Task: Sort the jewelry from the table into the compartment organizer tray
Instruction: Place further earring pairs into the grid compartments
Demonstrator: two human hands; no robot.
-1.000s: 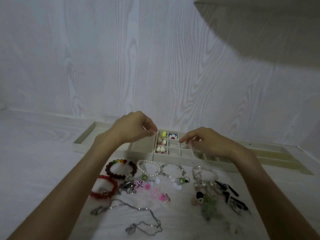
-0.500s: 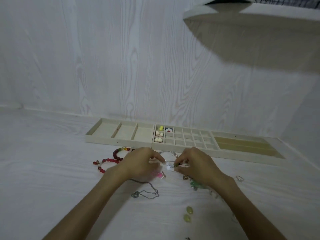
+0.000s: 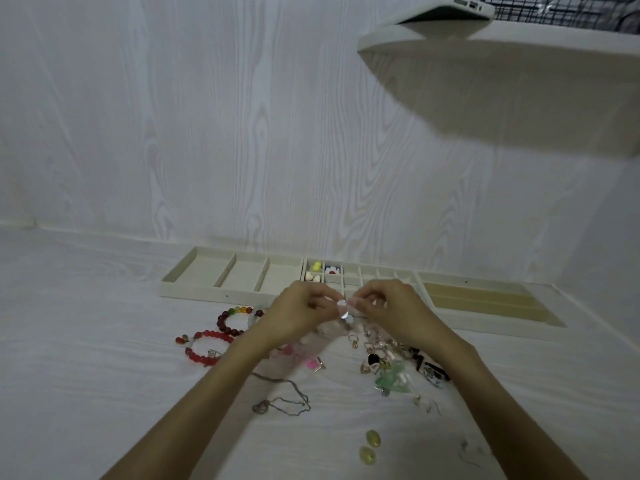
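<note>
White wood-grain tabletop (image 3: 86,341) carries the cream compartment organizer tray (image 3: 242,271); just before it, left hand (image 3: 298,315) and right hand (image 3: 394,308) together pinch a small pale beaded piece (image 3: 343,311). Probably freeing it from the pile; next, a vacant small cell.

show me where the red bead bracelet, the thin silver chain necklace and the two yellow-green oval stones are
red bead bracelet (image 3: 207,348), head view, on the beads of its left side
thin silver chain necklace (image 3: 294,389), head view, on the chain's upper loop
two yellow-green oval stones (image 3: 373,438), head view, on the upper stone
</note>
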